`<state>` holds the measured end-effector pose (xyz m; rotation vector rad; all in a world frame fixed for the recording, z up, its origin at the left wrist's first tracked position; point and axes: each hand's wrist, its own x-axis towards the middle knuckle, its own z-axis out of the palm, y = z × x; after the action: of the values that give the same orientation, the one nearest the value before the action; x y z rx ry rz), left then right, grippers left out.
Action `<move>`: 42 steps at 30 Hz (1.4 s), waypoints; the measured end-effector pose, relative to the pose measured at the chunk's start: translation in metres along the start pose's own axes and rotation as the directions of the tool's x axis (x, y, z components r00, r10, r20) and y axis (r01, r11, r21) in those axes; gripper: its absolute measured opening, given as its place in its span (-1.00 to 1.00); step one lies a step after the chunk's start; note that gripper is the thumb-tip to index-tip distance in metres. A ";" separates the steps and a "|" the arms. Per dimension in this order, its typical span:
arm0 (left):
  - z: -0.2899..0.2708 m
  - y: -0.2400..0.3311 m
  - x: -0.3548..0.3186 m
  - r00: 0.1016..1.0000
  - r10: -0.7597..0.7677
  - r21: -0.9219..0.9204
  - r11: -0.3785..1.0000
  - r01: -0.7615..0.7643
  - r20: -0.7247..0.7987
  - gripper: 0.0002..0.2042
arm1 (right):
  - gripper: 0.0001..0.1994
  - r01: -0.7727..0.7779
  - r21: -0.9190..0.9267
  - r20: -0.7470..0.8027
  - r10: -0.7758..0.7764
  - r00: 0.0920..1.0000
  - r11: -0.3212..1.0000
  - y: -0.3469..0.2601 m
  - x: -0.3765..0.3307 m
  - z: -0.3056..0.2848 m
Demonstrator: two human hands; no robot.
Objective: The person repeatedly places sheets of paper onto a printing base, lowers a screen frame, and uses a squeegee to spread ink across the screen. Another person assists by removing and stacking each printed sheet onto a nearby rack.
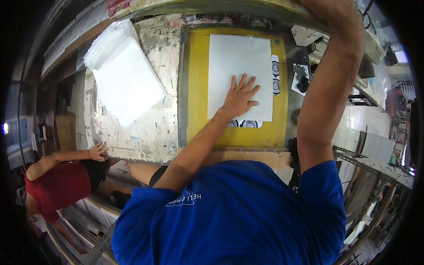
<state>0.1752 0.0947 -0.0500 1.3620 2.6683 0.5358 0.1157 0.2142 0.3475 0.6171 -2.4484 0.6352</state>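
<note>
My left hand (242,98) lies flat on a white sheet (238,53), its fingers spread and nothing held. The sheet rests over a yellow panel (196,88) with a grey border, which looks like a printing screen. Past the sheet's right and lower edges show black round designs on white (275,79). My right arm reaches up and forward to the top of the view. Only the back part of my right hand (327,7) shows beside the wooden bar; its fingers are cut off, so I cannot see what it holds.
A stack of white sheets (126,79) in clear plastic lies on the paint-stained board (145,141) to the left. A co-worker in a red top (62,187) rests a hand on that board's near edge. On the right stand a black-smeared card (300,78) and metal racks (375,170).
</note>
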 end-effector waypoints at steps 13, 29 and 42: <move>-0.142 0.003 -0.060 0.526 -0.606 -0.802 0.464 -0.375 -0.597 0.08 | -0.60 -0.128 -0.013 0.162 0.128 0.978 0.992 -0.024 -0.048 0.004; -0.035 -0.028 -0.223 0.638 -0.598 -0.474 0.793 0.382 -0.486 -0.13 | -0.29 -0.264 -0.214 0.529 0.339 0.778 0.940 -0.028 -0.274 0.191; -0.035 -0.028 -0.232 0.653 -0.635 -0.439 0.766 0.469 -0.411 -0.23 | -0.24 -0.193 -0.283 0.155 0.244 0.957 0.939 0.144 -0.185 0.272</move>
<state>0.2838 -0.1154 -0.0437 0.2480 3.0187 1.3191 0.0758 0.2318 -0.0096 0.3096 -2.7434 0.3321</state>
